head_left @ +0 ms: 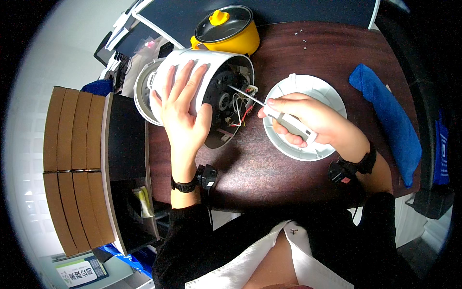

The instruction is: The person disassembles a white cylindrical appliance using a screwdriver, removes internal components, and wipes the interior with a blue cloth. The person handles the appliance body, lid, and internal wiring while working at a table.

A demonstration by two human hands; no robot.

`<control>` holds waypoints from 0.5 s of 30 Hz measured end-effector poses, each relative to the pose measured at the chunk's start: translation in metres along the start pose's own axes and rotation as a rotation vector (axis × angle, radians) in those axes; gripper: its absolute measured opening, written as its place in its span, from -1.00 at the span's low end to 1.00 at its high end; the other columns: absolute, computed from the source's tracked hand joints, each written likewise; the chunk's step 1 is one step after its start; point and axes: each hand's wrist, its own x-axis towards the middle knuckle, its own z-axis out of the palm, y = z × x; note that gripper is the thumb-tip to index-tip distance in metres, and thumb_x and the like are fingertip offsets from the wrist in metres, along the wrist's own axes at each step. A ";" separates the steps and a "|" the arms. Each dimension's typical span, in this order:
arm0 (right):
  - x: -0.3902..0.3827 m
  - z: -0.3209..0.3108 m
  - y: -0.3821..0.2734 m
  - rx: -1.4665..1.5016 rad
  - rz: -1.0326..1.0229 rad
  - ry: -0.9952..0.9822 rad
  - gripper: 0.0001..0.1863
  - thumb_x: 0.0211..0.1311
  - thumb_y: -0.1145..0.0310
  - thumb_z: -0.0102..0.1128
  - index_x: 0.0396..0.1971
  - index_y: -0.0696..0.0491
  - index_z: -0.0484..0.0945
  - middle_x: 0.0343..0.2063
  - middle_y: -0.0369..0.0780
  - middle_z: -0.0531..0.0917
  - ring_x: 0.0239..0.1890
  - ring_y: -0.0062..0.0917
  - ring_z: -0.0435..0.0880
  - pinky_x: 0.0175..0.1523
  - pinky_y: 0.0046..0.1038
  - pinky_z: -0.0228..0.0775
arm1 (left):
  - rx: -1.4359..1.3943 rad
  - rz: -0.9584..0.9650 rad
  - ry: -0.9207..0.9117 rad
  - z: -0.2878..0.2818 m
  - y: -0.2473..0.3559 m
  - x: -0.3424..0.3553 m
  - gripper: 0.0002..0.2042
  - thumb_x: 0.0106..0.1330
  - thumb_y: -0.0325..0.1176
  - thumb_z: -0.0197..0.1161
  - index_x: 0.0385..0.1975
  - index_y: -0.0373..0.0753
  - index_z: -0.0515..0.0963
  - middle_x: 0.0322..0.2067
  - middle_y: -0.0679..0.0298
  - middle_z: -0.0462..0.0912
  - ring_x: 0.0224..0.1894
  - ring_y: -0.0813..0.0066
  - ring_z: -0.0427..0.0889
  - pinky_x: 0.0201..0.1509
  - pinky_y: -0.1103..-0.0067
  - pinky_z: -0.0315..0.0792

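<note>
My left hand (185, 106) rests over a white cylindrical appliance (175, 60) lying on its side, gripping it with fingers across its shell. Its bottom end faces right and shows a black inner base (222, 77) with loose white and red wires (243, 111). My right hand (301, 120) holds a screwdriver (250, 96) with a white and grey handle, its shaft pointing into that base; whether the tip sits in a screw I cannot tell. A white round ribbed plate (284, 149) lies beneath my right hand on the wooden desk (255, 178).
A yellow pot with a glass lid (236, 43) stands behind the appliance. A few small screws (304, 45) lie at the back. A blue cloth roll (382, 120) is at the right. Cardboard boxes (72, 130) stand at the left, and a dark panel (303, 9) edges the back.
</note>
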 end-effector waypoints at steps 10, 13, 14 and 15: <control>0.006 0.009 -0.001 -0.274 -0.014 0.049 -0.66 0.38 0.24 -0.14 -0.20 0.26 0.42 -0.73 -0.26 0.43 -0.86 -0.63 0.33 -0.79 -0.60 0.08 | 0.029 0.014 0.011 -0.001 -0.001 0.000 -0.38 -0.19 -0.43 -0.04 0.04 -0.04 0.51 0.13 0.27 0.44 0.29 0.20 0.19 0.36 0.20 -0.18; 0.010 0.007 0.005 -0.831 -0.222 0.180 -0.76 0.33 0.33 -0.08 -0.22 0.20 0.44 -0.75 -0.21 0.46 -0.79 -0.49 0.45 -0.69 -0.52 0.24 | 0.018 0.012 0.007 0.001 0.002 0.002 -0.39 -0.19 -0.43 -0.04 0.04 -0.04 0.51 0.13 0.27 0.44 0.29 0.20 0.19 0.36 0.20 -0.19; 0.012 -0.001 0.015 -1.038 -0.415 0.250 -0.78 0.31 0.34 -0.04 -0.22 0.19 0.45 -0.75 -0.19 0.48 -0.75 -0.45 0.49 -0.65 -0.49 0.29 | 0.010 0.011 0.003 0.002 0.003 0.003 -0.39 -0.19 -0.43 -0.04 0.04 -0.04 0.51 0.13 0.27 0.44 0.30 0.20 0.19 0.36 0.20 -0.19; 0.014 0.001 0.017 -1.238 -0.614 0.307 -0.79 0.28 0.34 -0.01 -0.23 0.17 0.46 -0.74 -0.16 0.49 -0.71 -0.41 0.52 -0.60 -0.46 0.34 | -0.004 0.012 0.012 0.002 0.001 0.002 -0.40 -0.18 -0.41 -0.01 0.03 -0.02 0.51 0.13 0.27 0.44 0.29 0.18 0.20 0.33 0.11 -0.21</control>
